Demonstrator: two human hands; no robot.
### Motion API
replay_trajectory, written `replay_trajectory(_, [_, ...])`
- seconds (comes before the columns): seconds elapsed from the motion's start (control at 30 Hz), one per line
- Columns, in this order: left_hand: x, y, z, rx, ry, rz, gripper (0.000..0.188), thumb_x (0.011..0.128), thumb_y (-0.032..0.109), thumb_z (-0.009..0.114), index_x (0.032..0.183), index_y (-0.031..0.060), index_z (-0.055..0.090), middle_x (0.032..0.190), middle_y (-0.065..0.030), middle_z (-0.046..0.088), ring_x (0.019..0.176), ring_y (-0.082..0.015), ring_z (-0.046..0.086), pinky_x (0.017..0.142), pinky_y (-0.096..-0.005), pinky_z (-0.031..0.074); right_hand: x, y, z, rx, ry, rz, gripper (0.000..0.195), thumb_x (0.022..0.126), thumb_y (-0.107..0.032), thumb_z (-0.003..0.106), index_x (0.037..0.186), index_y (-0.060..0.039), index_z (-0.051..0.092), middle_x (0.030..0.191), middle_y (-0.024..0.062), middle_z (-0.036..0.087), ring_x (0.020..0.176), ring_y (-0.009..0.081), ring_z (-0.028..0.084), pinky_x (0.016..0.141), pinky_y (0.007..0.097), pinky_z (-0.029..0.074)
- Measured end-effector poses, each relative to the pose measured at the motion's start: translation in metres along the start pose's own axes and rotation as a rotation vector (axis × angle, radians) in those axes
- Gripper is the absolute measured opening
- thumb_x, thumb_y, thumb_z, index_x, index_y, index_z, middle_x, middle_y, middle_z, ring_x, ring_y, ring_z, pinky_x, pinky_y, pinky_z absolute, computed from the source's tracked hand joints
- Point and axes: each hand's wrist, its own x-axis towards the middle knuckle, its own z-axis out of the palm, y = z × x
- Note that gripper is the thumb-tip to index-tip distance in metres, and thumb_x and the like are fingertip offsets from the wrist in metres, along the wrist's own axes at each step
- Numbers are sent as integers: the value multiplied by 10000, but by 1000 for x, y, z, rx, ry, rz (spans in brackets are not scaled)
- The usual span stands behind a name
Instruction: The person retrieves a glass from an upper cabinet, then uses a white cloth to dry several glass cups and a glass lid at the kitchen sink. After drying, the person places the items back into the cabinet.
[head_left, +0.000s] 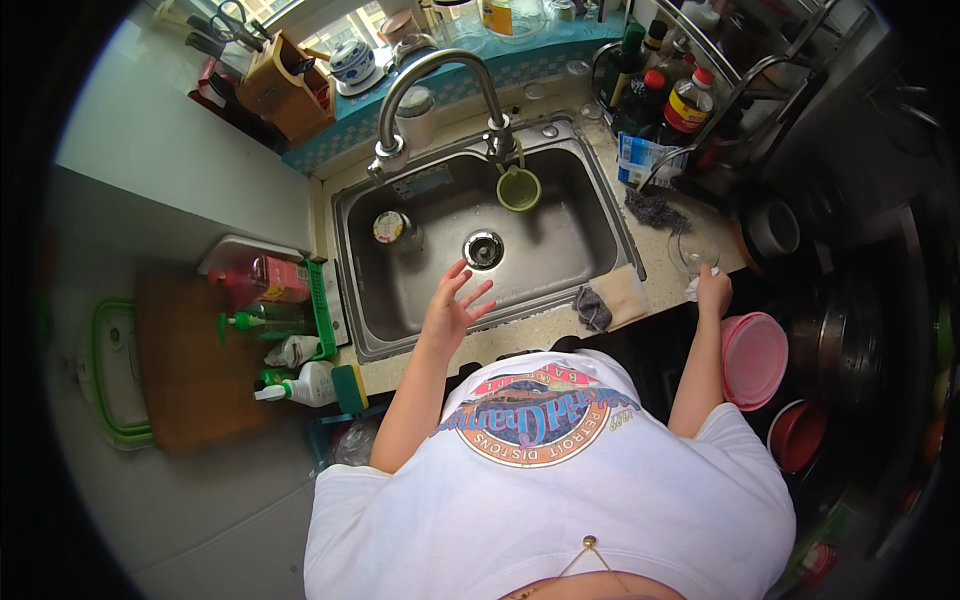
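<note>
Over the near edge of the stainless steel sink, my left hand is raised with its fingers spread and nothing in it. My right hand is closed on a crumpled white cloth or tissue at the counter's right end, beside a clear glass bowl. In the sink, a glass jar with a patterned lid rests at the left, and a green strainer cup hangs below the faucet. A folded beige cloth and a grey scrubber lie on the near right rim.
Soap bottles and a green basket stand left of the sink, near a yellow-green sponge. Sauce bottles and a metal rack stand back right. A dark mesh scrubber and a pink-lidded container are at the right.
</note>
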Motion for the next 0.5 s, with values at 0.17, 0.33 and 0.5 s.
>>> replay_trajectory(0.17, [-7, 1, -19, -22, 13, 51, 652, 937, 282, 581, 1479, 61, 293, 1500, -157, 223, 1309, -364, 459, 989, -505, 465, 12, 14, 18, -41, 41, 1, 449, 842, -433, 553, 985, -44, 726, 1024, 199, 700, 990, 407, 648, 816, 499, 514])
replay_trajectory(0.33, [-15, -2, -36, -86, 53, 62, 595, 945, 252, 577, 1458, 75, 334, 1470, -152, 245, 1305, -376, 458, 990, -513, 461, 17, 19, 21, 8, 60, -12, 466, 828, -438, 578, 965, -19, 728, 986, 210, 703, 974, 411, 651, 832, 493, 510])
replay_trajectory(0.5, [-17, -7, -47, -129, 102, 67, 551, 946, 239, 571, 1433, 67, 380, 1360, -118, 369, 1300, -388, 459, 991, -533, 456, 15, 24, 22, 136, 118, -48, 633, 761, -495, 722, 1186, -41, 604, 1146, 234, 648, 1092, 398, 607, 915, 456, 477])
